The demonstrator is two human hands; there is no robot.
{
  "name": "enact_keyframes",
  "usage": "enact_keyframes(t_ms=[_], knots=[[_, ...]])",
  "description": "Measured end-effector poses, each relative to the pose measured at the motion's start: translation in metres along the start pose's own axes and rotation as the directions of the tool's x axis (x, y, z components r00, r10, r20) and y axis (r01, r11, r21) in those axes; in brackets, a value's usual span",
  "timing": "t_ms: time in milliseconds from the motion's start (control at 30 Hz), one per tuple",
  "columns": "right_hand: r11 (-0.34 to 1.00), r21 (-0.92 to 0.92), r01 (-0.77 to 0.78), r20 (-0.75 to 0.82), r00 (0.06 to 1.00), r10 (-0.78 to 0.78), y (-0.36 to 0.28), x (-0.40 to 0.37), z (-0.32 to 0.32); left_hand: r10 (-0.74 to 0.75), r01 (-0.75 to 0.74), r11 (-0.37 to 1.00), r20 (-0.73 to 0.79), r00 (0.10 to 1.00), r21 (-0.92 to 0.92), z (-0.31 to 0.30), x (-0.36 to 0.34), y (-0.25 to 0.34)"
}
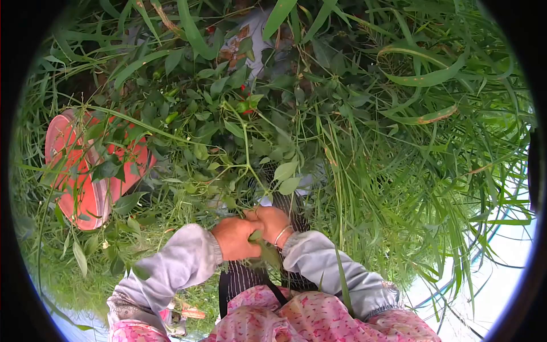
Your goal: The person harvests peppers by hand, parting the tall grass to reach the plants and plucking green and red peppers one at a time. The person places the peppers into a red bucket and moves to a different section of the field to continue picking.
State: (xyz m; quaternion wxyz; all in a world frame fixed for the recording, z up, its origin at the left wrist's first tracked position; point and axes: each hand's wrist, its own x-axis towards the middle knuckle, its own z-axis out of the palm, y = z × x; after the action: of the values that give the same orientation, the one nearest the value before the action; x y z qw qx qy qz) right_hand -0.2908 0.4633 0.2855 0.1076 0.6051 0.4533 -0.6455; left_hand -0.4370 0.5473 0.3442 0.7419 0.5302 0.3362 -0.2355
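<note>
Both hands meet low in the middle of the head view, in front of the person's legs. My left hand [236,238] has its fingers curled inward against the other hand, with green leaves [268,251] hanging just below. My right hand [270,223], with a bracelet [281,235] at the wrist, is closed at the stem end of a leafy branch. What lies between the fingers is hidden. The pepper plant [246,142] rises above the hands, with a green and red pepper [244,106] among its leaves.
A red container [82,176] sits among the leaves at the left. Long grass [410,188] fills the right side. Pale sheeting [484,273] with dark thin lines lies at the lower right. Pink patterned clothing [319,313] covers the bottom.
</note>
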Motion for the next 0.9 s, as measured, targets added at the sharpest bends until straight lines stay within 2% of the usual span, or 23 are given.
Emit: enact_keyframes(t_ms=[33,67,100,133,167,200,233,267,300,333,367,433,467,533,567,600,700,733,767,833,900], knots=[[0.995,-0.061,-0.084,0.025,0.996,0.085,-0.003,0.001,-0.001,0.028,-0.024,0.998,0.070,0.997,-0.058,0.000,-0.006,0.006],[0.996,-0.018,-0.091,-0.054,0.995,0.090,0.002,0.008,0.000,0.058,-0.043,0.993,0.136,0.989,-0.114,0.000,-0.012,0.011],[0.995,-0.065,-0.076,-0.007,0.997,0.076,0.006,0.010,0.002,0.085,-0.052,0.984,0.191,0.978,-0.173,0.000,-0.016,0.012],[0.992,-0.109,-0.060,0.048,0.997,0.066,0.010,0.010,0.005,0.151,-0.122,0.959,0.098,0.984,-0.257,0.004,-0.014,0.003],[0.987,-0.151,-0.048,0.096,0.993,0.063,0.006,0.009,0.002,0.099,-0.064,0.958,0.112,0.989,-0.279,-0.016,-0.015,0.014],[0.994,-0.111,0.011,0.189,0.982,0.010,0.013,0.010,0.006,0.239,-0.239,0.927,-0.035,0.970,-0.291,-0.028,-0.011,0.019],[0.999,-0.041,0.026,0.047,0.999,-0.024,0.036,0.017,0.034,0.373,-0.413,0.868,-0.185,0.909,-0.277,-0.039,-0.006,0.024],[0.998,0.030,0.051,-0.092,0.995,-0.048,0.067,0.026,0.083,0.423,-0.488,0.855,-0.307,0.852,-0.177,-0.058,-0.003,0.042],[0.992,-0.125,-0.002,0.040,0.999,0.007,0.049,0.021,0.064,0.467,-0.541,0.838,-0.417,0.779,-0.072,-0.077,0.001,0.060],[0.959,-0.285,-0.011,0.172,0.983,0.062,0.025,0.015,0.040,0.436,-0.446,0.889,-0.487,0.757,0.103,-0.093,0.005,0.069],[0.952,-0.305,0.001,0.219,0.973,0.069,0.005,0.008,0.022,0.417,-0.320,0.909,-0.554,0.721,0.267,-0.110,0.014,0.073],[0.938,-0.347,0.023,0.304,0.949,0.089,-0.012,0.002,0.006,0.293,0.077,0.858,-0.607,0.739,0.507,-0.132,0.051,0.061],[0.952,-0.300,-0.052,0.252,0.959,0.132,-0.016,-0.001,0.006,0.250,0.151,0.828,-0.597,0.763,0.540,-0.138,0.065,0.053],[0.954,-0.295,-0.050,0.268,0.954,0.133,0.006,0.013,0.038,0.154,0.295,0.748,-0.587,0.795,0.595,-0.145,0.086,0.040],[0.957,-0.286,-0.056,0.278,0.951,0.138,0.008,0.016,0.044,0.176,0.279,0.777,-0.622,0.763,0.564,-0.146,0.086,0.036],[0.955,-0.296,0.001,0.255,0.964,0.078,0.014,0.016,0.049,0.192,0.262,0.805,-0.652,0.733,0.532,-0.148,0.083,0.031],[0.950,-0.310,-0.029,0.330,0.934,0.136,0.008,0.016,0.041,0.270,0.143,0.879,-0.722,0.636,0.455,-0.167,0.073,0.006],[0.954,-0.295,-0.049,0.323,0.935,0.148,0.007,0.017,0.042,0.200,0.195,0.884,-0.719,0.665,0.426,-0.175,0.073,0.001],[0.951,-0.303,0.061,0.301,0.953,0.035,0.011,0.015,0.045,0.130,0.245,0.884,-0.714,0.688,0.397,-0.182,0.071,0.005],[0.906,-0.326,0.269,0.258,0.948,-0.188,0.022,0.010,0.055,0.098,0.265,0.841,-0.615,0.782,0.472,-0.184,0.073,0.012],[0.913,-0.374,0.163,0.319,0.947,-0.038,0.007,0.014,0.048,0.083,0.276,0.798,-0.551,0.830,0.535,-0.182,0.075,0.018]])
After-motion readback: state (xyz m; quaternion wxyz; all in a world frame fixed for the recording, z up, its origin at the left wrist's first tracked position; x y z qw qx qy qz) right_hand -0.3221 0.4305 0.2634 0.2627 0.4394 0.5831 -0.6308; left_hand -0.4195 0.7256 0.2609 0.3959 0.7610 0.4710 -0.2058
